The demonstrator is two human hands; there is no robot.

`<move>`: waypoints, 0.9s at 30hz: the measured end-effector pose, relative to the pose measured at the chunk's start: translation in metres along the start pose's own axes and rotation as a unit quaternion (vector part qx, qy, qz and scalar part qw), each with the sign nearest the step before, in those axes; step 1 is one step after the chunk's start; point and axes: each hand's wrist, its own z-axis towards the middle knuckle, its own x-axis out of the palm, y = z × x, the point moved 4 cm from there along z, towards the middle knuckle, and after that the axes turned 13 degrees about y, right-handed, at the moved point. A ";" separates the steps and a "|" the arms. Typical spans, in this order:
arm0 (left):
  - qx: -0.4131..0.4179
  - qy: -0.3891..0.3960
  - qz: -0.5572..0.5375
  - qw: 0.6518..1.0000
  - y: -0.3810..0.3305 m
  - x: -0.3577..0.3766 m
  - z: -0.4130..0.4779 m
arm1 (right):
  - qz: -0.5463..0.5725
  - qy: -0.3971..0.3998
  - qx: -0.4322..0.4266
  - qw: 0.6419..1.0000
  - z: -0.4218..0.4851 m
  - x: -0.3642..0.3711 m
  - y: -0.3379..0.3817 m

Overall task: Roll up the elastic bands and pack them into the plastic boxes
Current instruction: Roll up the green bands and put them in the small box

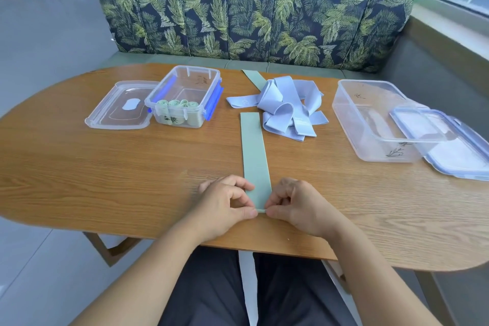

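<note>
A green elastic band (254, 151) lies flat along the middle of the wooden table (105, 161), its near end curled into a small first fold. My left hand (227, 204) and my right hand (296, 204) pinch that curled end from either side. A tangled heap of light blue bands (285, 108) lies behind it. A small clear box with blue clips (185, 98) at the back left holds three rolled green bands (176, 104). A larger clear box (375, 119) stands at the right with nothing seen in it.
The small box's lid (119, 111) lies to its left. The large box's lid (444, 143) leans on its right rim. Another green band (254, 78) pokes out behind the blue heap. A leaf-print sofa (251, 16) runs behind the table.
</note>
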 end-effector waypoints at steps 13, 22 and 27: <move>0.041 -0.077 0.092 0.992 -0.023 -0.005 -0.019 | 0.017 0.049 0.109 0.993 0.005 -0.007 0.011; 0.190 -0.218 0.246 0.925 -0.026 0.019 -0.035 | 0.038 0.076 0.144 0.986 0.013 -0.011 0.014; 0.194 -0.238 0.274 0.911 -0.028 0.019 -0.030 | 0.037 0.080 0.145 0.985 0.017 -0.013 0.009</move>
